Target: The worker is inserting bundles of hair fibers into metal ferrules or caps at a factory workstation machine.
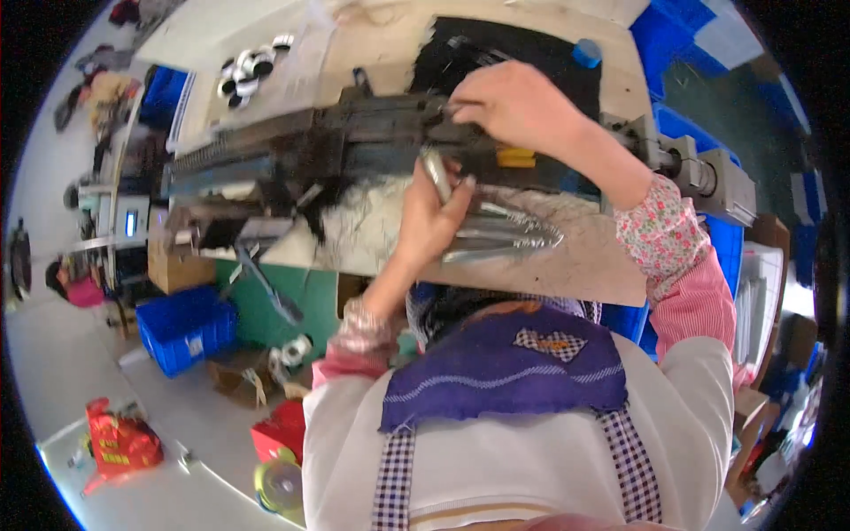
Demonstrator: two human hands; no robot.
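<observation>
While the left hand [431,217] grips a slim shiny metal rod [436,174] in a closed fist, rod tip angled up toward the long dark metal machine [354,146], the right hand [513,106] rests on top of that machine, fingers curled and pinching at something small at its upper edge; cannot tell what. Dark fibrous tufts [314,173] hang shaggy from the machine's front. Just right of the left hand, a bundle of silvery metal rods [509,234] lies on the worn pale wooden workbench [584,265], smooth and tapered. A black matte mat [540,62] sits behind the right hand. Black-and-white round spools [252,71] cluster at the far left of the bench. A blue plastic crate [186,327] stands on the floor below.
</observation>
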